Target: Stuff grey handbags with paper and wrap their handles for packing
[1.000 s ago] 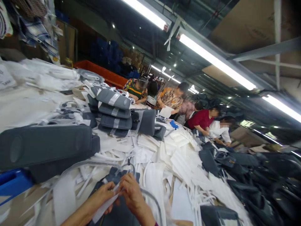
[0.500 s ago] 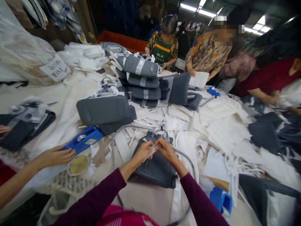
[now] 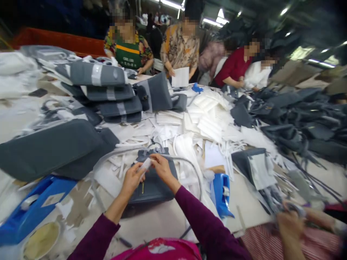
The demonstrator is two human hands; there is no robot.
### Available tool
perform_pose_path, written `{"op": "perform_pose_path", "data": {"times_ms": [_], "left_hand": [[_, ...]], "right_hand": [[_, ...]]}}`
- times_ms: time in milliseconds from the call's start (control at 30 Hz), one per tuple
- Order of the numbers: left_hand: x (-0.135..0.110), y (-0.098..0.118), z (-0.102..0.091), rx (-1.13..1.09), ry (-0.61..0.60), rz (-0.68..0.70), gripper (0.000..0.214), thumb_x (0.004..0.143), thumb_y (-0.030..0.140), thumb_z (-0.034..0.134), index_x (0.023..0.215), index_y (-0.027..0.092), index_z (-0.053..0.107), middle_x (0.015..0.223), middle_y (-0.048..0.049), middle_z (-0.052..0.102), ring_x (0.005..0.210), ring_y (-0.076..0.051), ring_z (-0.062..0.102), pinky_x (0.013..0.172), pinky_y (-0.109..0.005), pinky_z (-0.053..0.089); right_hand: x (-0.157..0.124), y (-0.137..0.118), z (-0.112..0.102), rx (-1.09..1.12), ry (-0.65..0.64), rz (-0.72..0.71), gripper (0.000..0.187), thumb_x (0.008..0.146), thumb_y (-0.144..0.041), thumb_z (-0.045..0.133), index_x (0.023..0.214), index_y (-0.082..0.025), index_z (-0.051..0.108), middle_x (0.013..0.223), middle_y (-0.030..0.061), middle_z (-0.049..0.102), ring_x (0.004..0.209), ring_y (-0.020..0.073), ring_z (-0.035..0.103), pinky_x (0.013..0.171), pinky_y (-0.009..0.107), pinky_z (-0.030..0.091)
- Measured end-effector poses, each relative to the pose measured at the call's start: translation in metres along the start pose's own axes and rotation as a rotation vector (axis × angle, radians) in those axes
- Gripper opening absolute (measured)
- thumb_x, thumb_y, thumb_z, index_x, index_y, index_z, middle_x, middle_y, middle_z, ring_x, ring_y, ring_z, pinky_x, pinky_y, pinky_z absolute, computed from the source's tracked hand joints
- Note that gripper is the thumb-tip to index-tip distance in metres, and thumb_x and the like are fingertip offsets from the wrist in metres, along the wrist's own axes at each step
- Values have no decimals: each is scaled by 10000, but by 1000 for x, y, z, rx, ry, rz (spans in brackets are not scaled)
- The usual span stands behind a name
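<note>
My left hand point(image 3: 132, 177) and my right hand point(image 3: 161, 168) meet over a dark grey bag point(image 3: 151, 186) lying flat on the table. Between their pinched fingertips they hold a small white strip point(image 3: 144, 165). The left hand grips its lower end and the right hand pinches its upper end. A grey hose point(image 3: 187, 167) arcs over the bag just behind my hands. Both arms wear dark purple sleeves.
Stacked grey padded bags point(image 3: 103, 92) and a long grey one point(image 3: 46, 150) lie left. Blue tape dispensers point(image 3: 29, 211) point(image 3: 221, 193) flank me. White paper point(image 3: 206, 119) covers the middle, dark bags point(image 3: 298, 119) pile right. Several people work at the far side; another person's blurred hands point(image 3: 291, 216) are at right.
The camera has tilted down and swung right. My hands stay together on the white strip over the grey bag. The neighbour's hand at left has left view; another person's hands appear at right.
</note>
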State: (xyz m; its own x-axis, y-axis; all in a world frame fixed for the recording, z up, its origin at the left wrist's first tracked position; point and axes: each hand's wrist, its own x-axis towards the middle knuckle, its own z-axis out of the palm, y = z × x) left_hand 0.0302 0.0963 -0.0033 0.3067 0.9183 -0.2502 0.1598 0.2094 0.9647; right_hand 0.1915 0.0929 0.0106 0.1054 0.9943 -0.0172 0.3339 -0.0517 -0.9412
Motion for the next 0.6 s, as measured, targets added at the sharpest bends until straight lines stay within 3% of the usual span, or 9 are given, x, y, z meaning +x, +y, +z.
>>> {"op": "perform_pose_path", "data": {"times_ms": [100,200,267,333,433,600], "left_hand": [[3,-1,1,-78,0,-36,422,719,501,650,931,141,593,716,-35,658,478,-100,511,441,-204,396],[-1,4,3,-101,20,-49,425,684,486,684,904,132,599,756,-53,673,478,-92,500,438,-201,388],[-4,10,5,-105,38,-59,426,661,469,698,898,127,604,762,-57,678,475,-91,494,432,-201,380],[-6,15,8,-109,49,-66,425,641,452,707,898,127,609,770,-54,683,474,-89,495,429,-199,374],[-8,20,11,-101,59,-69,424,624,440,712,895,130,612,779,-46,685,477,-84,497,441,-198,382],[-10,23,16,-66,65,-82,405,621,422,709,879,125,611,773,-38,669,483,-77,491,440,-186,386]], "right_hand": [[-40,24,-57,42,287,53,286,810,-297,499,1045,-226,646,1048,32,674,933,193,602,799,311,480],[-107,55,-150,-94,633,295,345,763,-381,501,1013,-202,657,1064,55,677,961,210,601,815,321,474],[-157,74,-209,-133,748,433,381,720,-408,494,969,-167,652,1045,105,680,971,243,595,777,345,472],[-203,91,-251,-149,791,554,335,649,-418,533,839,-168,650,900,114,703,893,257,610,716,350,468],[-251,109,-273,-102,761,706,303,578,-441,570,704,-170,616,626,81,674,652,231,609,588,337,447],[-275,127,-256,69,703,757,368,497,-421,655,746,-155,599,543,56,649,543,215,605,531,327,456]]}}
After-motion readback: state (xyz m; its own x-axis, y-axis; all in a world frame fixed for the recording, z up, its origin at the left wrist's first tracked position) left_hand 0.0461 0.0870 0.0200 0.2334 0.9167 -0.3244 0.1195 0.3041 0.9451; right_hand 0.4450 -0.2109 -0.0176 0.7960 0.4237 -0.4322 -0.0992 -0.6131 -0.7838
